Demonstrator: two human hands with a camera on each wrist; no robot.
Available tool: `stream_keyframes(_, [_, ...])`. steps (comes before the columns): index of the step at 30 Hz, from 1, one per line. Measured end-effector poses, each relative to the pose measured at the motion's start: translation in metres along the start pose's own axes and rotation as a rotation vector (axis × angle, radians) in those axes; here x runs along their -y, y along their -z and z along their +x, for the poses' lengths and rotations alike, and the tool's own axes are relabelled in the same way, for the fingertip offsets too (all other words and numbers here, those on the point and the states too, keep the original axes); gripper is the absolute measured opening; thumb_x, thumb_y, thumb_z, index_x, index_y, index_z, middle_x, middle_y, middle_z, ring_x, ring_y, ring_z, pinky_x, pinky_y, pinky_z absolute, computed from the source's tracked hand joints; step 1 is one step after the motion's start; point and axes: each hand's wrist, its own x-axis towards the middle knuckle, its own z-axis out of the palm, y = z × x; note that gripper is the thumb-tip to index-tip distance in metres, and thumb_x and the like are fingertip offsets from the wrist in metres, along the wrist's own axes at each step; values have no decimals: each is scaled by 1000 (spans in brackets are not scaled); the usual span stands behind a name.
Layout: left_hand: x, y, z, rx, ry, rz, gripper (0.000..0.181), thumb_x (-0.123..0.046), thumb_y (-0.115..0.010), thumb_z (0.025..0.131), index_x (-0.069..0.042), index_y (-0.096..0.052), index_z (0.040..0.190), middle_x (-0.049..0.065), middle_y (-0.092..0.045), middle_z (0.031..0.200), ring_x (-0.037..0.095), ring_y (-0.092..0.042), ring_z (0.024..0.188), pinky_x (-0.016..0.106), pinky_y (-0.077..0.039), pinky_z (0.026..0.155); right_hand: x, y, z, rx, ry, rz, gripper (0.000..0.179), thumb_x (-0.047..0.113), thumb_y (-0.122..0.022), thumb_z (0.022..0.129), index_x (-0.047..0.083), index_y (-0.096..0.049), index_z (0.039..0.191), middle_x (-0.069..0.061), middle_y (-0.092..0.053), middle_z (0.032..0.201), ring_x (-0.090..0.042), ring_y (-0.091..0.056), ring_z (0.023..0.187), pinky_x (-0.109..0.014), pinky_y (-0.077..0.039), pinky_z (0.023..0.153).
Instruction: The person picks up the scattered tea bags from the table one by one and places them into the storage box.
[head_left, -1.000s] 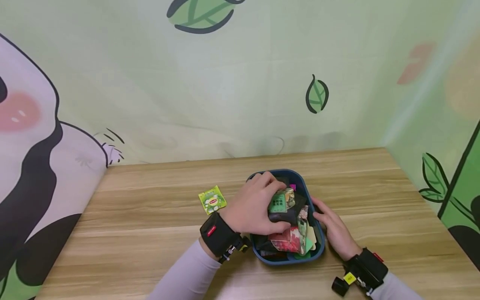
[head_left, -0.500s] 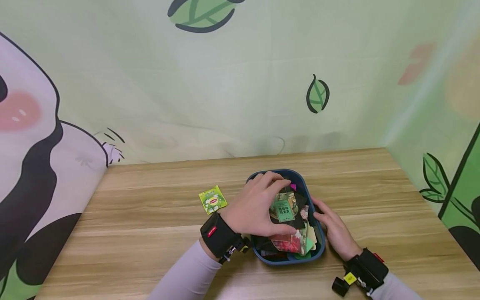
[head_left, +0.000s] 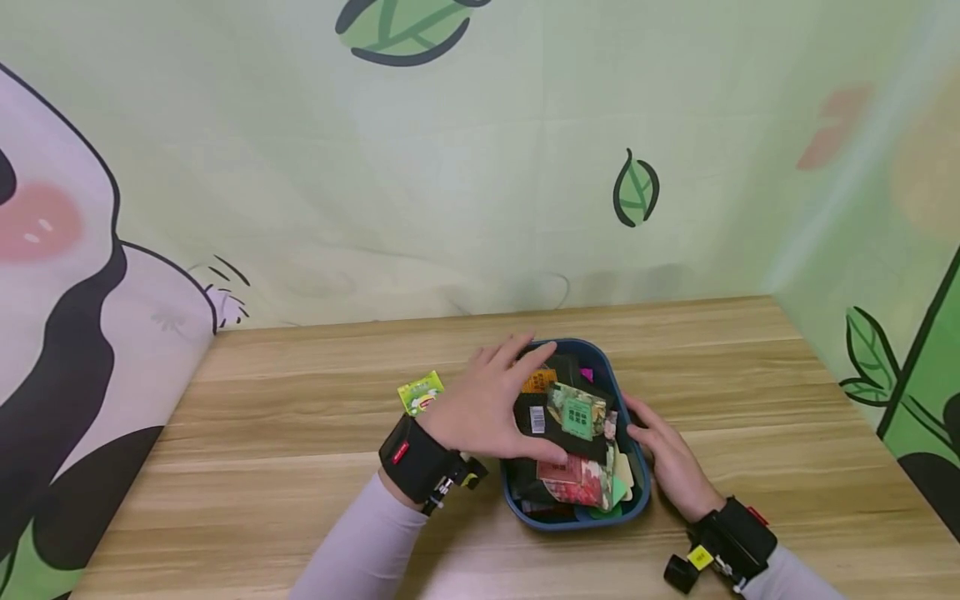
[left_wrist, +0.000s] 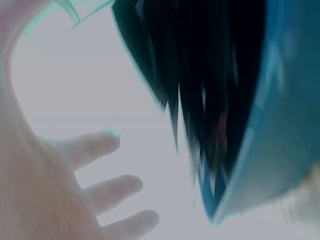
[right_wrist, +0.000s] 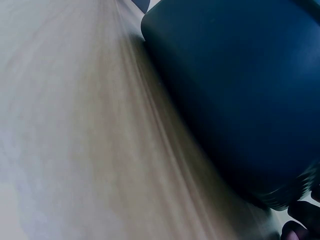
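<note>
A dark blue rounded plastic box [head_left: 577, 526] full of packed tea bag sachets stands on the table. On top lies a black sachet with a green label [head_left: 577, 418], above a red floral sachet [head_left: 592, 487]. My left hand [head_left: 480, 404] hovers over the box's left rim, fingers spread and holding nothing. In the left wrist view its fingers [left_wrist: 120, 190] are apart from the blue box wall [left_wrist: 280, 130]. My right hand [head_left: 675, 458] rests its fingers against the box's right side. The right wrist view shows mostly the box's outer wall [right_wrist: 235, 90].
A yellow-green tea bag sachet [head_left: 417, 392] lies on the wooden table [head_left: 300, 467] left of the box, partly covered by the left hand. Behind the table hangs a printed green backdrop [head_left: 510, 183] with leaves and a panda-like figure.
The left hand has let go of the black green-labelled sachet and drawn back to the left, its fingers spreading. That sachet now lies flat on the pile. The right hand has stayed put.
</note>
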Motion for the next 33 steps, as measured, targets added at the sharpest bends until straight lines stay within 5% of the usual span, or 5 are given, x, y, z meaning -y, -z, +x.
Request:
stream_keyframes(6, [39,10,-10,2,161,77,125,-95,-50,60,-25,-25,162,9,-23,164,36,-29,146,61,-20,113,-1,0,0,-7,2,-24,61,33,-32,107,3,-25,159,-18,-28,161,-32,-21,147,-11,-26,103])
stream_keyframes(14, [90,10,-30,134,414,68,123,-80,-71,58,-23,-31,160,13,-31,161,41,-33,142,61,-29,109,1,0,0,-10,-11,-34,62,36,-33,106,4,-25,159,-17,-27,161,-31,-20,147,-10,-25,102])
stream_keyframes(22, [106,4,-34,200,463,67,105,-56,-87,55,-19,-50,147,12,-47,145,34,-50,124,49,-47,92,1,-1,0,-8,-1,-16,61,34,-32,107,4,-25,159,-18,-27,161,-32,-21,147,-12,-28,103])
stream_keyframes(33, [111,-2,-33,181,474,83,73,-40,-87,56,-19,-63,122,5,-56,115,23,-53,94,38,-47,74,0,-1,0,-11,6,-21,60,33,-32,107,3,-25,159,-19,-28,161,-32,-22,146,-12,-27,103])
